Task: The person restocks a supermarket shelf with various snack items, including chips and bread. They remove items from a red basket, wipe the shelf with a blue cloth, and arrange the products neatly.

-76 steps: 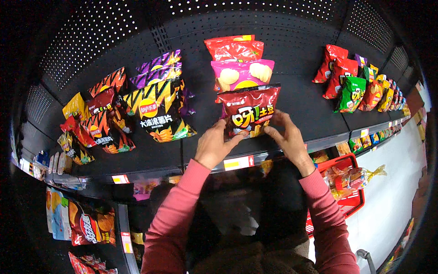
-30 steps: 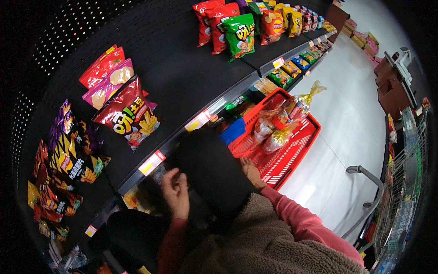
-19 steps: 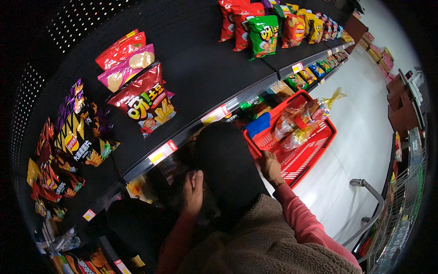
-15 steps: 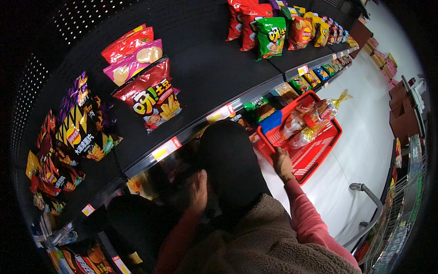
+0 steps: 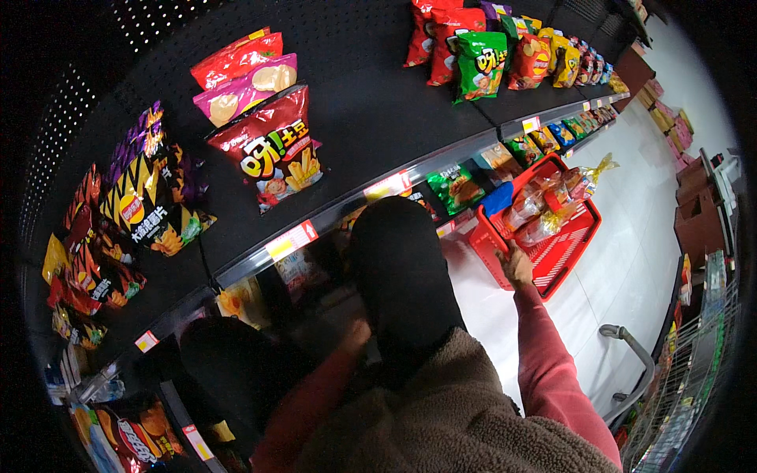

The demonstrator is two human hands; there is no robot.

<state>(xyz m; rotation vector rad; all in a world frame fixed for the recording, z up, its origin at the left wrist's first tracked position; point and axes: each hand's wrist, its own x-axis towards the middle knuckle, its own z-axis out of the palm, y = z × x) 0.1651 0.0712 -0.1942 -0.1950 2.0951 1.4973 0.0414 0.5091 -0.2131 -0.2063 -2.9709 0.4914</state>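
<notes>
Left hand point(image 5: 357, 337) blurred in shadow, its pose unclear; lower edge cuts off 2 pink sleeves point(image 5: 552, 374)

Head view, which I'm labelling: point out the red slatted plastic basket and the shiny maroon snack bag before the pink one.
Red slatted plastic basket point(image 5: 490, 251), head view: its outer side wall.
Shiny maroon snack bag point(image 5: 272, 150), head view: printed front.

Long, plain, pinkish-red sleeves point(image 5: 544, 366) fit closely along the arms, the right one ending near the bare right hand point(image 5: 518, 266). A nubby, grey-brown fleece garment point(image 5: 434, 410) covers the lap; black trousers point(image 5: 406, 272) clothe the legs.
</notes>
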